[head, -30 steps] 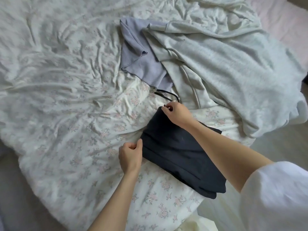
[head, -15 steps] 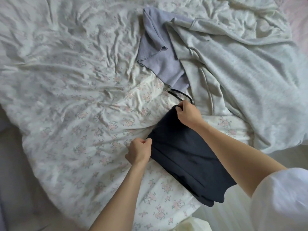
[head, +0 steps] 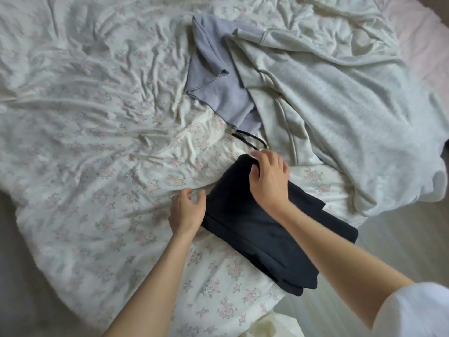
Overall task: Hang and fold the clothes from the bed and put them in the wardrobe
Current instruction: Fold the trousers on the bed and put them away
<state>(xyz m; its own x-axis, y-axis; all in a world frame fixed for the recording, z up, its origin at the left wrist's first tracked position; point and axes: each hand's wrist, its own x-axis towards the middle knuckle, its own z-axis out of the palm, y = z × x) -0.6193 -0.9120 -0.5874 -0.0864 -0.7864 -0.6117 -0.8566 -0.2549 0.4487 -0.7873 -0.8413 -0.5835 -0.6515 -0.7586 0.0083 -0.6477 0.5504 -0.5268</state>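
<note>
Dark folded garment at lower centre of frame, both hands at its upper-left end.

Bed (head: 85, 142) fills frame. Clothes: 3 — grey sweatshirt (head: 340, 105) upper right, lilac garment (head: 213, 88) upper centre, dark folded garment (head: 262, 229), long axis upper left to lower right. Hanger (head: 250, 139): 1. Right hand (head: 269, 176) rests on its top end, fingers curled; left hand (head: 187, 210) loosely spread, beside its left edge, holding nothing.

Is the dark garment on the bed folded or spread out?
Folded. The dark garment lies as a compact oblong with layered edges showing at its near end. The right hand rests on its far end; the left hand is at its side.
</note>
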